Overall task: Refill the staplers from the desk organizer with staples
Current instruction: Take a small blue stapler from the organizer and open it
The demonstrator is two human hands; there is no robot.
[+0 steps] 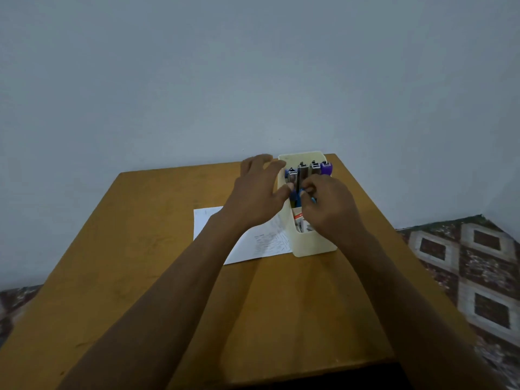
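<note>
Left hand is spread wide, fingers straight, holding nothing. It looks pressed to the left wall of the desk organizer, thumb up by the rim, bracing it. Under that wrist lies a printed sheet of paper on the wooden desk, running right up to the organizer's left side.

Moving across: the staplers stand upright in a row in the organizer's far compartment, a blue stapler at the left end and a purple stapler at the right. The near compartment holds what may be small boxes, too blurred to read.

Right hand is curled over, fingertips dipping in just below the row. A sliver of blue shows beneath them, but whether they've closed on it I cannot tell.

So this reads as the very first step: picking a stapler out. Next it needs a firm pinch and a straight lift clear of its neighbours while the left hand keeps the organizer planted.
</note>
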